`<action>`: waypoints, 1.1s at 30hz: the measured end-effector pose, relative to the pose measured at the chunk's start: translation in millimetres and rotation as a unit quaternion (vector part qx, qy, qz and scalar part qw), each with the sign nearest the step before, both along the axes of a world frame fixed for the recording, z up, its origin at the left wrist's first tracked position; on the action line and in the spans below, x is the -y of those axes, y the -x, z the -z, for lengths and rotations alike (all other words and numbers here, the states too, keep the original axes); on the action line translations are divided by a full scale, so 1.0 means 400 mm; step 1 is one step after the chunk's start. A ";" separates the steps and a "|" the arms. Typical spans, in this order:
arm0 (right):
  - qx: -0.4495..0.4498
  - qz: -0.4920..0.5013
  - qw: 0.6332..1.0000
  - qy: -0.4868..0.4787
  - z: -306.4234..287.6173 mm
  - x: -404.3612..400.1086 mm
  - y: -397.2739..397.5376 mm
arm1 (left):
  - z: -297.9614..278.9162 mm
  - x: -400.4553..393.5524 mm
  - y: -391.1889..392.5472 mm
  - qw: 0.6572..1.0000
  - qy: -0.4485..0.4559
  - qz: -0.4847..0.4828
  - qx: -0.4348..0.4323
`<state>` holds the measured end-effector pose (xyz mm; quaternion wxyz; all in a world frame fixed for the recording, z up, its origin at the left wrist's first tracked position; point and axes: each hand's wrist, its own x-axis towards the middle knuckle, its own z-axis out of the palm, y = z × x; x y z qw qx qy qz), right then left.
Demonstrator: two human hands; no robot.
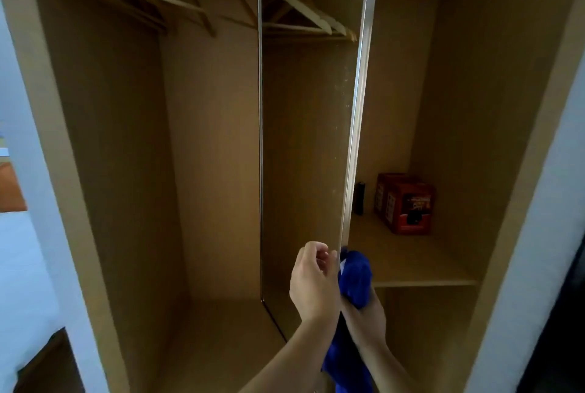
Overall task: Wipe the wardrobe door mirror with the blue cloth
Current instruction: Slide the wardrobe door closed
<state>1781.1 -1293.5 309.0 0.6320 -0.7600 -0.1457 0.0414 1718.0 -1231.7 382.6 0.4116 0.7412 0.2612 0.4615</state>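
Readable text: none.

Only printed surface seen is a red box (405,204) standing at the back of the wardrobe shelf (421,269), near its right rear corner. Its front face carries a dark panel with a band of pale lettering across the upper part and a thin light line of print along the bottom edge; both too blurred and small to make out any word, brand or number. The side face shows pale rectangular marks, unreadable as well. A small dark upright object (360,198) just left of the box bears no legible marking.
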 end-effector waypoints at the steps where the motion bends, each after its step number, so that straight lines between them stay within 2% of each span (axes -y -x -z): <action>1: 0.005 -0.002 1.000 0.003 0.002 -0.001 0.001 | 0.004 0.000 0.002 1.000 -0.002 -0.008 -0.004; 9: 0.061 -0.047 0.997 0.024 0.014 -0.023 0.019 | 0.017 -0.011 0.008 0.999 -0.001 -0.036 -0.016; 24: 0.084 -0.092 0.989 0.077 0.019 -0.097 0.049 | 0.019 -0.088 0.054 0.993 -0.007 -0.113 -0.039; 33: 0.095 -0.103 0.975 0.173 -0.020 -0.128 0.005 | 0.003 -0.137 0.039 0.993 0.001 -0.096 -0.062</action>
